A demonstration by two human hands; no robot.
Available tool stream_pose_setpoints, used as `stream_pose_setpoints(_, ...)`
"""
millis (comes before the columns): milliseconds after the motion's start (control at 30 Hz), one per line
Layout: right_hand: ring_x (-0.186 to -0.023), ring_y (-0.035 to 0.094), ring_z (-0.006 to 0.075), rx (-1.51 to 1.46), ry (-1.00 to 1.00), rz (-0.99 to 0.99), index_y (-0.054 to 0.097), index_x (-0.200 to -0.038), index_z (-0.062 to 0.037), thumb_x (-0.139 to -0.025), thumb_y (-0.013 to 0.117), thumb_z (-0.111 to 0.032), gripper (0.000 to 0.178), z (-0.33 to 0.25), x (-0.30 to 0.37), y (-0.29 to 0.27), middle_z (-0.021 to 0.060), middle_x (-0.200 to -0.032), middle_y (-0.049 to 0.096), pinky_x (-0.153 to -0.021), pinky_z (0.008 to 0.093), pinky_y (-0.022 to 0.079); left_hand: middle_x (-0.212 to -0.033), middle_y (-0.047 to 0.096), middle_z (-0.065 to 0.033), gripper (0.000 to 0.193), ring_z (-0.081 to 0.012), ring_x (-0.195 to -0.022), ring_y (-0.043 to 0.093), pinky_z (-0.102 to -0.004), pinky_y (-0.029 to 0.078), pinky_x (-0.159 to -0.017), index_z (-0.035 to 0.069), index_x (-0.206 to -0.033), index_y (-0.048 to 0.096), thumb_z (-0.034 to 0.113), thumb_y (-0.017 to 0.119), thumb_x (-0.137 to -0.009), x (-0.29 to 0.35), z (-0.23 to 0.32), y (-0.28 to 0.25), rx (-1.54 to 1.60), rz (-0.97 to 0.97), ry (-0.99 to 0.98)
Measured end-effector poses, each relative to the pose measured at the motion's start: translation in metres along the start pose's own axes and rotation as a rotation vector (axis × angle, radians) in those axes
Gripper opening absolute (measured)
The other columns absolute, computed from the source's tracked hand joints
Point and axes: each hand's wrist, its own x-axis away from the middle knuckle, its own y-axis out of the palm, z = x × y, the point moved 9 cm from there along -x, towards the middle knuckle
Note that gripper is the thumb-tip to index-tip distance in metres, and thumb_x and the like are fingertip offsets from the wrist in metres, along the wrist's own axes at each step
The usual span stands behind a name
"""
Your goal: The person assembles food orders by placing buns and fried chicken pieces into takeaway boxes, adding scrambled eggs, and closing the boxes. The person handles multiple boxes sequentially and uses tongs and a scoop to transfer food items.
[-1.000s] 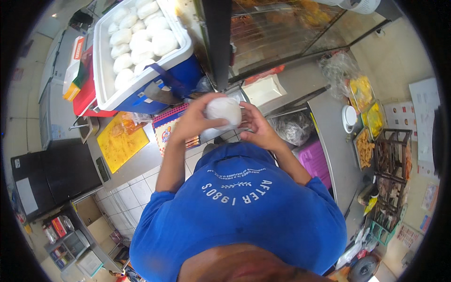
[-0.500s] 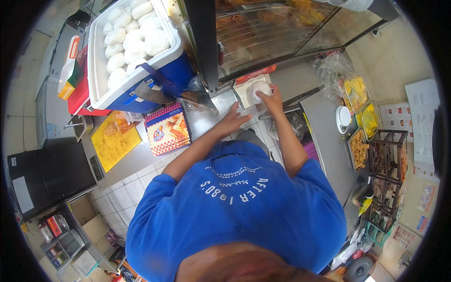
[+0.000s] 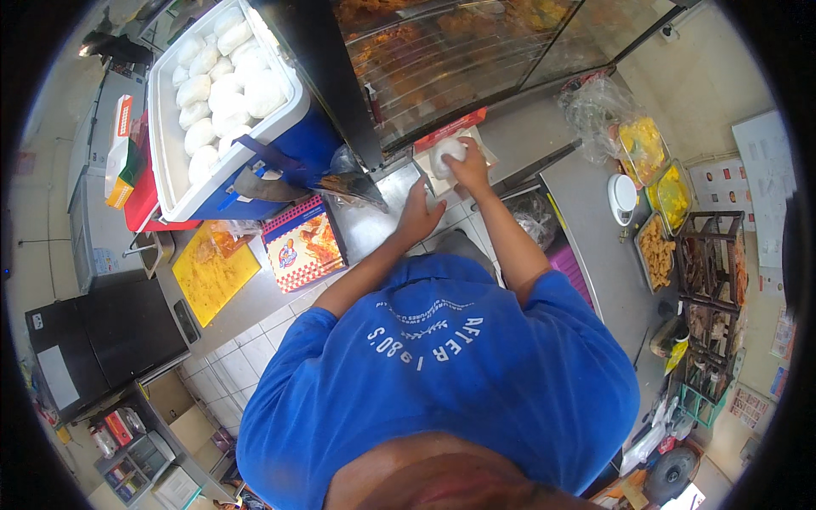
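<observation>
A round white wrapped bundle [image 3: 445, 158] sits in or just over an open shallow carton [image 3: 488, 151] with a red edge, and the fingers of my right hand [image 3: 469, 170] are closed on it. At the carton's near left side, my left hand [image 3: 416, 214] is open, thumb apart from the fingers, holding nothing. Similar white bundles fill a blue and white cooler [image 3: 289, 119] at the far left. I cannot make out what the wrapping covers.
A glass display case [image 3: 459, 72] stands beyond the carton. Left are a printed picture box [image 3: 303, 248] and a yellow cutting board [image 3: 217, 276]. On the right counter are a small white scale [image 3: 622, 197], food trays [image 3: 655, 252] and clear plastic bags [image 3: 599, 115].
My right hand has shifted the white bundle leftward relative to the carton. My left hand's fingers now point more upward, close to the carton. The whole view has tilted slightly.
</observation>
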Motion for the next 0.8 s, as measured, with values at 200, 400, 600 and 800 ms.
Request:
stream_pose_setpoints(200,-0.099,0.061,0.0298,-0.122,0.016,0.209,0.052,-0.118,-0.0021,-0.071,0.075,-0.025,0.057,0.022,0.001,-0.059,0.0193,-0.107,0.063,-0.088,0.0354,0.047,-0.146,0.024,-0.0283,0.096,-0.0530,-0.129,0.030,-0.0611,0.030,-0.102,0.003,-0.139,0.037,0.057,0.073,-0.068,-0.016,0.045,0.008,-1.014,-0.085,0.231)
stream_pose_setpoints(400,-0.098,0.061,0.0255,-0.230,0.028,0.210,0.052,-0.118,-0.0018,-0.072,0.075,-0.023,0.056,0.033,0.023,-0.086,0.0167,-0.105,0.062,-0.087,0.0340,0.047,-0.153,-0.003,-0.0250,0.109,-0.0577,-0.131,0.021,-0.0633,0.038,-0.095,0.011,-0.145,0.031,0.065,0.075,-0.061,-0.030,0.024,0.012,-1.133,-0.377,-0.348)
stream_pose_setpoints(600,-0.096,0.060,0.0240,-0.258,0.063,0.247,0.051,-0.119,-0.0020,-0.073,0.075,-0.019,0.055,0.045,0.045,-0.110,0.0158,-0.105,0.061,-0.086,0.0330,0.047,-0.152,-0.007,-0.0257,0.106,-0.0530,-0.133,0.024,-0.0598,0.042,-0.094,0.004,-0.141,0.034,0.061,0.076,-0.063,-0.034,0.007,0.017,-1.111,-0.401,-0.391)
stream_pose_setpoints(800,-0.097,0.060,0.0225,-0.282,0.089,0.258,0.049,-0.121,-0.0018,-0.074,0.075,-0.018,0.056,0.051,0.051,-0.125,0.0146,-0.106,0.061,-0.085,0.0326,0.048,-0.152,-0.006,-0.0275,0.097,-0.0547,-0.127,0.033,-0.0534,0.044,-0.096,0.004,-0.136,0.039,0.057,0.076,-0.064,-0.034,0.013,0.015,-0.991,-0.428,-0.359)
